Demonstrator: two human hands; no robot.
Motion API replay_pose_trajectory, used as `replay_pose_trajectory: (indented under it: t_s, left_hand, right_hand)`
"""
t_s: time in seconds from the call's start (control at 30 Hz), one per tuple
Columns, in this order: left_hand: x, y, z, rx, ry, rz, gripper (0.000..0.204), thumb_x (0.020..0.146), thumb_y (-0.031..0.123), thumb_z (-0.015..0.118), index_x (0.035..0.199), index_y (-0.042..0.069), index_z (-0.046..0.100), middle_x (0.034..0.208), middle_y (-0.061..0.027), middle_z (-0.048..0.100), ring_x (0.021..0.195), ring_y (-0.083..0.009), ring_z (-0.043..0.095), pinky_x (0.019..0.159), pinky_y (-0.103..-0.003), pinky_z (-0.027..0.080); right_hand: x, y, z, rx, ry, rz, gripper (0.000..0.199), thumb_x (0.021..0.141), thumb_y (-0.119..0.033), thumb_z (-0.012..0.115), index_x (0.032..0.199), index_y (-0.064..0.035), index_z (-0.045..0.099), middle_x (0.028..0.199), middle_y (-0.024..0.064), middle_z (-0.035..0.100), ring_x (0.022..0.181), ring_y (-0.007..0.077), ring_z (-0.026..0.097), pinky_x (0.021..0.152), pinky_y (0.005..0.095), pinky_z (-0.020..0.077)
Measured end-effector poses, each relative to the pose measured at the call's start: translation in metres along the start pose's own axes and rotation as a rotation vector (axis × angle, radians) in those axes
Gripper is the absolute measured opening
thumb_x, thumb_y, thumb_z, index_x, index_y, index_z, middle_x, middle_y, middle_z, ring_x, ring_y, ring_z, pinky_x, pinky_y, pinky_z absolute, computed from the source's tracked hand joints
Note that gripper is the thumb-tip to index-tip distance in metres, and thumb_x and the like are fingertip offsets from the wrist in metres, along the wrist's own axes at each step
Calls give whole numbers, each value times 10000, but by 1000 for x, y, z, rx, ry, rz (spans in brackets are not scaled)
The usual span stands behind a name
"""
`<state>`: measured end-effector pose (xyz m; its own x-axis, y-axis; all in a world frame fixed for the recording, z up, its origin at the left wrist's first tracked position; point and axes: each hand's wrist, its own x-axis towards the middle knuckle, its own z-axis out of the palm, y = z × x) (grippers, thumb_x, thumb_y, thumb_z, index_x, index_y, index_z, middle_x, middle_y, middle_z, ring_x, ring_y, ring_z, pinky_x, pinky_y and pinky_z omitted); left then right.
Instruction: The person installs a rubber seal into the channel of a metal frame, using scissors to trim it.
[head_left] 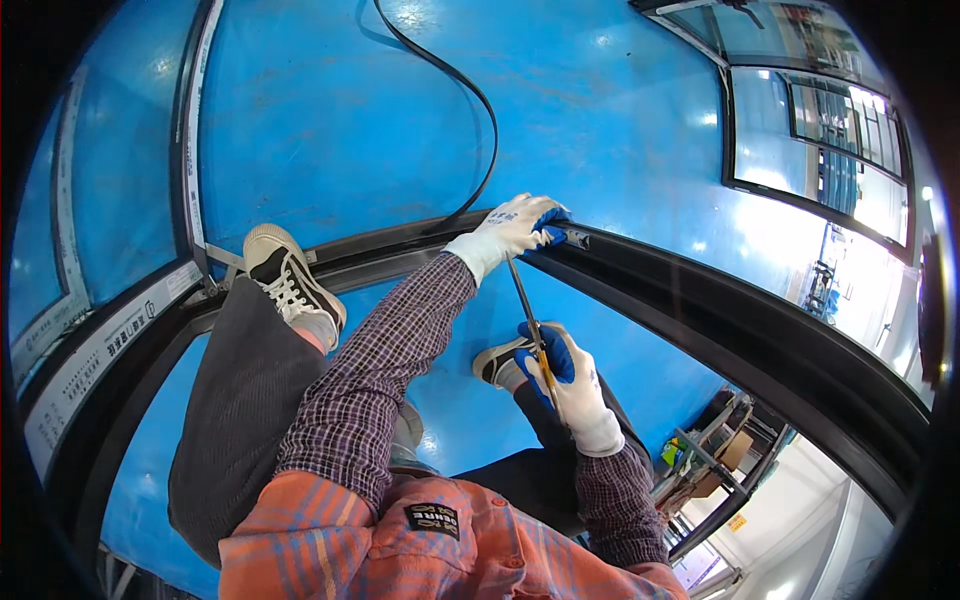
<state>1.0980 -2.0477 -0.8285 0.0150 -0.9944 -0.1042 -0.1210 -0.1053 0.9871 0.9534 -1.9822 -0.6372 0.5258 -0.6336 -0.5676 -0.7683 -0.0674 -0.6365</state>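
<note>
My left hand [515, 228], in a white glove with a blue palm, is closed over the dark frame bar [680, 285] that crosses in front of me. Its fingers curl over the far side, near a small silvery piece [577, 239] on the bar. A black rubber strip [485, 110] curves across the floor and meets the bar just left of this hand. Lower down, my gloved right hand [575, 385] grips a long screwdriver [545, 362] with a yellow and black handle. Its thin shaft slants up to the bar beneath my left hand, which hides the tip.
Another frame member with white film [110, 350] lies at left, joined to a film-covered upright [190, 120]. My left shoe [290, 275] rests by that corner. Glazed frames [820, 150] stand at upper right. A rack with boxes [725, 455] is at lower right.
</note>
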Motion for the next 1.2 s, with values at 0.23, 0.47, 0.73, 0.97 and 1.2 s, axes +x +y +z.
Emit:
replay_pose_trajectory:
  t_s: [0.23,0.47,0.73,0.97,1.2]
  left_hand:
    - [7,-36,3,-790,-177,-175,447,755,180,684,1190,133,595,1014,-36,633,874,-189,581,863,-281,447]
    - [17,-43,11,-753,-151,-191,441,739,165,692,1169,123,599,1003,-37,631,867,-186,578,848,-278,448]
    - [22,-52,9,-714,-113,-195,435,722,148,702,1144,113,603,991,-38,630,860,-183,574,830,-276,448]
    - [27,-53,14,-685,-76,-196,429,707,133,710,1122,104,607,981,-39,629,853,-181,571,815,-273,449]
    - [26,-62,11,-648,-49,-198,424,691,118,718,1101,94,611,970,-40,628,846,-178,567,799,-271,449]
  right_hand:
    - [-1,5,0,64,21,34,341,852,-182,662,1087,38,551,923,133,625,747,187,574,695,271,474]
    - [-4,6,-3,8,10,62,340,844,-181,668,1084,37,564,901,134,630,744,188,582,696,272,476]
    - [-4,8,-2,34,24,56,331,844,-168,664,1083,39,568,881,134,631,741,192,584,686,275,479]
    - [-4,5,-2,32,12,49,341,845,-171,661,1093,42,563,880,132,630,739,192,582,691,273,476]
    - [-4,6,-4,27,7,76,362,845,-186,664,1105,41,556,864,128,625,718,189,573,680,273,473]
